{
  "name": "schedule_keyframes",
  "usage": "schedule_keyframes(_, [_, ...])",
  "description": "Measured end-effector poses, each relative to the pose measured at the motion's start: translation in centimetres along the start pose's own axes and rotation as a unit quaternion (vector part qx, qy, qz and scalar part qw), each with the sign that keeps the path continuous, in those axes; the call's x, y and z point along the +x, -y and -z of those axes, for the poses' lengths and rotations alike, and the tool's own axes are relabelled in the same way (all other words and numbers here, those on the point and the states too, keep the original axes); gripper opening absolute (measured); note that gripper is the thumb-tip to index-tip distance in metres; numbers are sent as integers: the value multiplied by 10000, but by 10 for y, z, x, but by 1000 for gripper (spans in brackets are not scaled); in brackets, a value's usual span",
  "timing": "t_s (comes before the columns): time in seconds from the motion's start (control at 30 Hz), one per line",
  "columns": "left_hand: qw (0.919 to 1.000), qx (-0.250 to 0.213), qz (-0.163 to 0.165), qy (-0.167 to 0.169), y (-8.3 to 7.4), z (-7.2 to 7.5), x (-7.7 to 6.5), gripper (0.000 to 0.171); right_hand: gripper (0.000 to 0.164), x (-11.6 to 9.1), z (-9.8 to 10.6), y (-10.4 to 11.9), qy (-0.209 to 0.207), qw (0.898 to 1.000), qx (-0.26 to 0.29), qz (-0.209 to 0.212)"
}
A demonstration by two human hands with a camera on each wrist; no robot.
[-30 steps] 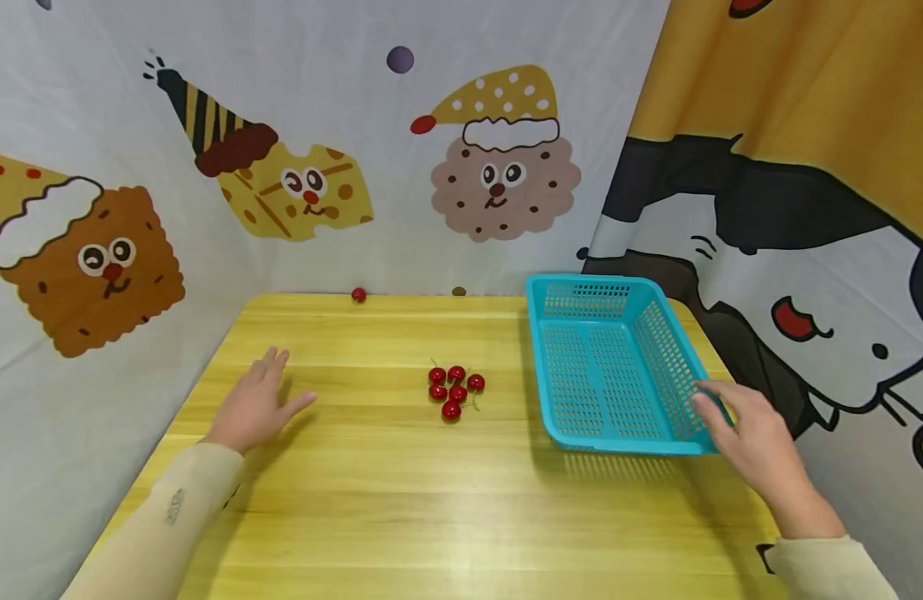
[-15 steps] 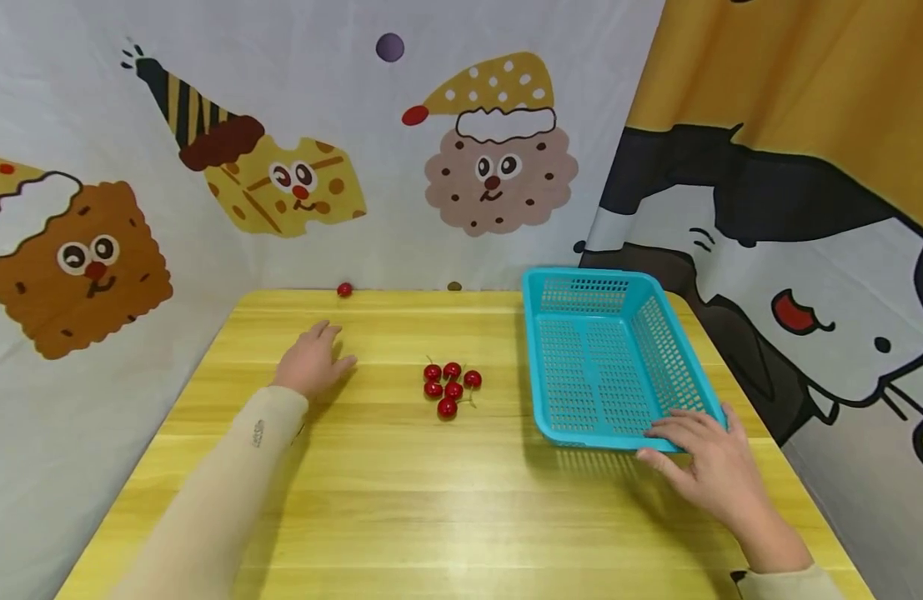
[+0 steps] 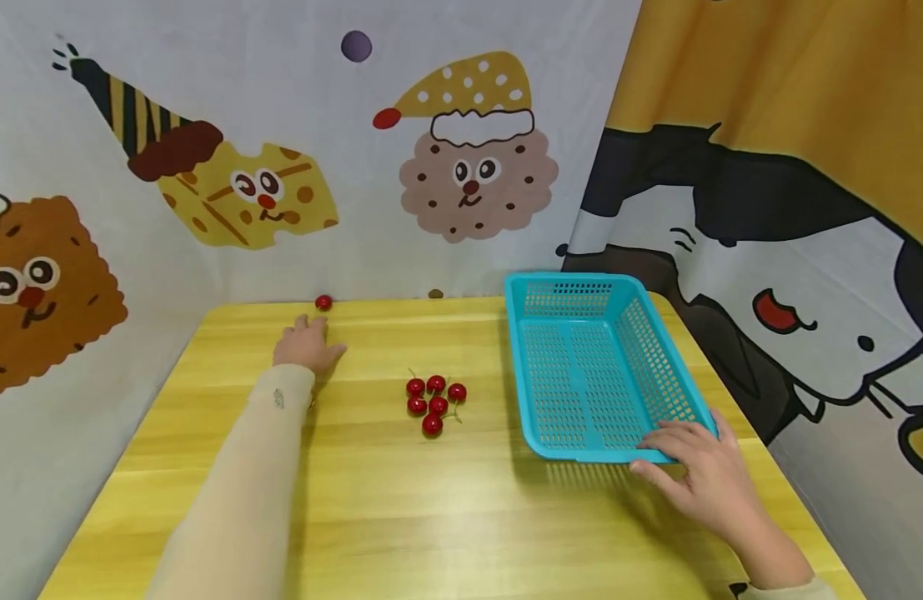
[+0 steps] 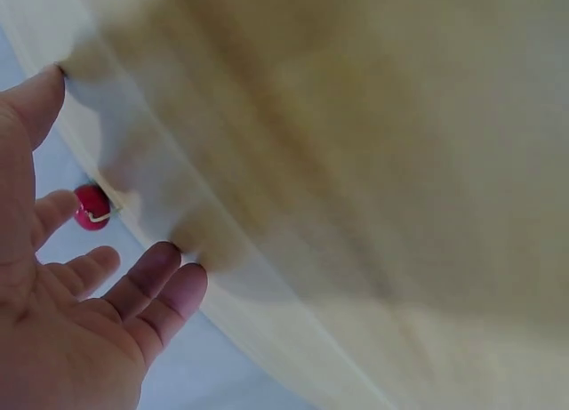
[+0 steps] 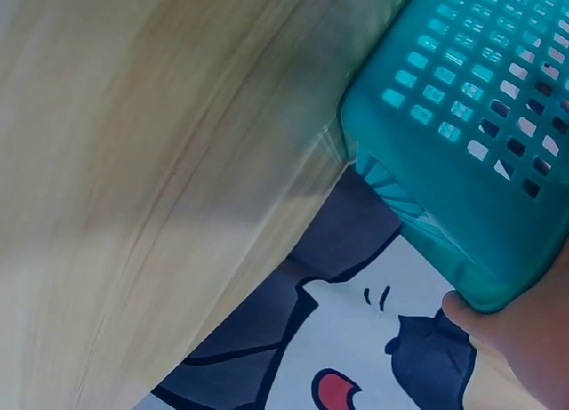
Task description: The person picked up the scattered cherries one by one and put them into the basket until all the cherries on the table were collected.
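My left hand (image 3: 303, 345) reaches to the back left of the table, fingers spread and holding nothing. Just beyond its fingertips, a single red cherry (image 3: 323, 302) lies at the back edge. The left wrist view shows this cherry (image 4: 92, 206) with a short pale stem, partly behind a finger. At the right, my right hand (image 3: 704, 479) grips the near right corner of a turquoise plastic basket (image 3: 531, 437), fingers over the rim and thumb outside. The basket's perforated floor is bare. Several more cherries (image 3: 438, 406), some with stems, sit clustered at mid-table.
The wooden table (image 3: 386, 525) ends at the back against a white cloth (image 3: 281, 100) printed with cartoon snacks. A yellow curtain (image 3: 791, 67) with a cartoon animal hangs along the right side.
My left hand has moved right and forward, close to the lone cherry. My right hand has shifted from the basket's right side onto its near corner. The view has turned slightly.
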State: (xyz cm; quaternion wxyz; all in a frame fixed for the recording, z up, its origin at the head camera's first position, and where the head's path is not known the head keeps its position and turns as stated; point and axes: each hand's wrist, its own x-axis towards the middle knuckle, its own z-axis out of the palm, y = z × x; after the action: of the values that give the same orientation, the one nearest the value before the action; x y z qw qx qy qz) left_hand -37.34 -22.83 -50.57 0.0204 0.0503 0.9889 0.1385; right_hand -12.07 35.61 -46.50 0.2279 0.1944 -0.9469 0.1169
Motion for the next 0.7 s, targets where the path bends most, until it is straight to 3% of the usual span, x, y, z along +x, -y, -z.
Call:
schedule_keyframes(0.3, [9996, 225, 133, 83, 4, 4, 18, 83, 34, -1, 3, 9, -19, 10000, 39, -19])
schedule_keyframes(0.7, [9993, 201, 164, 277, 3, -2, 23, 78, 27, 8, 0, 17, -26, 10000, 26, 37])
